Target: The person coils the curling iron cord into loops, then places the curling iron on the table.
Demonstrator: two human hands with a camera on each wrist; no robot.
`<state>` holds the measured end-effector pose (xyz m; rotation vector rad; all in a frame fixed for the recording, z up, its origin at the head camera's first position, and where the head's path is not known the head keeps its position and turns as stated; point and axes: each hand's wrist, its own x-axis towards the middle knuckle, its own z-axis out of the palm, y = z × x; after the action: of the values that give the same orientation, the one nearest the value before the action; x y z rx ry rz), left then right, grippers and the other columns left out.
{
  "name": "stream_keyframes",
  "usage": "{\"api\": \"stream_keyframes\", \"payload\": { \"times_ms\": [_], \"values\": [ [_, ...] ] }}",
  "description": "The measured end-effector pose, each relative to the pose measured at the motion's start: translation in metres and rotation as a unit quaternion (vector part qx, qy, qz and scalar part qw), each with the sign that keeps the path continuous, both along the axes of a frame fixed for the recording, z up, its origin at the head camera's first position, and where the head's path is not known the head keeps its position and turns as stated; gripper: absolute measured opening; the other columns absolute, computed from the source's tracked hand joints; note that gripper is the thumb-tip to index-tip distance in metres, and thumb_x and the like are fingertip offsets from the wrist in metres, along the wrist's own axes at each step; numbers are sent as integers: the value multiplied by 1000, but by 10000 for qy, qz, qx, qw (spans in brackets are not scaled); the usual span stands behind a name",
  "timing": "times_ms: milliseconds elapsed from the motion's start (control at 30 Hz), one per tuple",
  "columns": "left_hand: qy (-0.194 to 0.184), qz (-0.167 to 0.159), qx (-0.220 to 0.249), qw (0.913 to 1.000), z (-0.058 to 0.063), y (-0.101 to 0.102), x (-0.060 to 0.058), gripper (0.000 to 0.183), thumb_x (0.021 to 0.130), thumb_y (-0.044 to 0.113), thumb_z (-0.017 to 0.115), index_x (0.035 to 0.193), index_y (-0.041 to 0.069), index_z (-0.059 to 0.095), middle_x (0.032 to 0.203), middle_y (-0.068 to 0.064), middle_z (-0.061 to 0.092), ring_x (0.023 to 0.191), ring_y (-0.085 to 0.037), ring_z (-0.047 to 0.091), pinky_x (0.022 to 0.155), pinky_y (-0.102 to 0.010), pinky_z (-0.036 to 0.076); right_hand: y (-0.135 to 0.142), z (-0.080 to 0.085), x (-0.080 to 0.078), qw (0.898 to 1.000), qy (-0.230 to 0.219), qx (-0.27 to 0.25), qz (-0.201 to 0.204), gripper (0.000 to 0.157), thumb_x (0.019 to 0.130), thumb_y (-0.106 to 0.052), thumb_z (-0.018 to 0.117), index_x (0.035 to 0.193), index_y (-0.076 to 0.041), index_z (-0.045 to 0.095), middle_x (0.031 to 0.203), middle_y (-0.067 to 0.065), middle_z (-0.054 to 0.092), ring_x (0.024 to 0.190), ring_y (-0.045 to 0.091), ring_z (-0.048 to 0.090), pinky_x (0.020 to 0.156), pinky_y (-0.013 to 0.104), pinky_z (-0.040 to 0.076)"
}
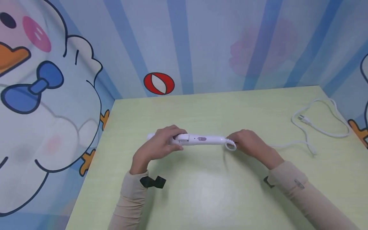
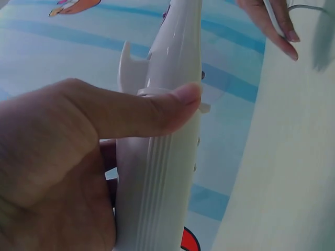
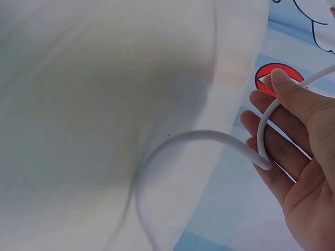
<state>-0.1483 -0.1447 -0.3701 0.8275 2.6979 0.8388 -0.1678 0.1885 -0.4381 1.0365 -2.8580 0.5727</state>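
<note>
A white curling iron (image 1: 212,140) with a purple-grey switch lies level above the table, its cord end to the right. My left hand (image 1: 162,142) grips its barrel, the thumb lying across it by the lever in the left wrist view. Ridges run along the barrel (image 2: 157,193) below that thumb. Beyond the cord end, my right hand (image 1: 248,142) holds the white power cord (image 3: 201,135). Seen from the right wrist, the cord runs across the bent fingers and under the thumb. The iron's far left part is mostly hidden behind my left hand.
Loose loops of the cord (image 1: 306,132) lie on the right of the pale yellow-green table (image 1: 201,198), with the plug (image 1: 304,119) among them. A wall (image 1: 207,48) with blue stripes and cartoon prints stands behind the table.
</note>
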Motion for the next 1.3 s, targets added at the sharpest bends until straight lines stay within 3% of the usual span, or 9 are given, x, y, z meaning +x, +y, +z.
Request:
{"api": "stream_keyframes", "payload": {
  "times_ms": [233,567,867,967,1100,1300],
  "values": [
    [52,-522,-494,9974,11,12,5,38,86,20,71,123,22,60,113,5,60,97,-12,52,85,-35,43,-7,18,-4,9995,-56,77,316,16,83,-8,72,98,-12,75,93,-1,74,80,15,70,69,34,54],
    [-34,-822,-963,9919,14,23,10,41,84,20,73,123,21,61,109,4,60,94,-12,51,86,-33,43,-20,46,-8,9984,48,396,398,18,85,-11,71,102,-13,75,99,1,74,88,16,70,75,35,55],
    [-660,-616,-1123,9896,18,28,12,41,84,21,74,122,17,61,104,3,59,90,-13,52,83,-32,45,-28,67,-9,9963,648,410,398,16,85,-15,71,100,-15,75,97,-1,74,81,15,71,68,34,55],
    [-761,-528,-1221,9882,17,29,11,40,85,23,73,122,16,61,103,2,58,89,-13,52,83,-31,45,-30,71,-8,9940,920,432,393,9,86,-16,71,94,-17,74,92,-3,74,70,12,68,60,31,52],
    [-865,-323,-1387,9860,17,30,11,41,85,26,73,122,15,60,103,1,58,89,-15,52,82,-33,45,-33,74,-4,9897,1304,506,295,5,86,-15,71,83,-18,69,84,-5,73,57,11,60,52,29,46],
    [-758,139,-1695,9825,13,28,9,43,86,33,71,123,15,57,101,1,58,87,-15,52,79,-33,45,-40,75,5,9860,1536,650,32,3,83,-15,73,83,-17,71,74,-3,70,50,10,55,44,26,40]
  ]
}}
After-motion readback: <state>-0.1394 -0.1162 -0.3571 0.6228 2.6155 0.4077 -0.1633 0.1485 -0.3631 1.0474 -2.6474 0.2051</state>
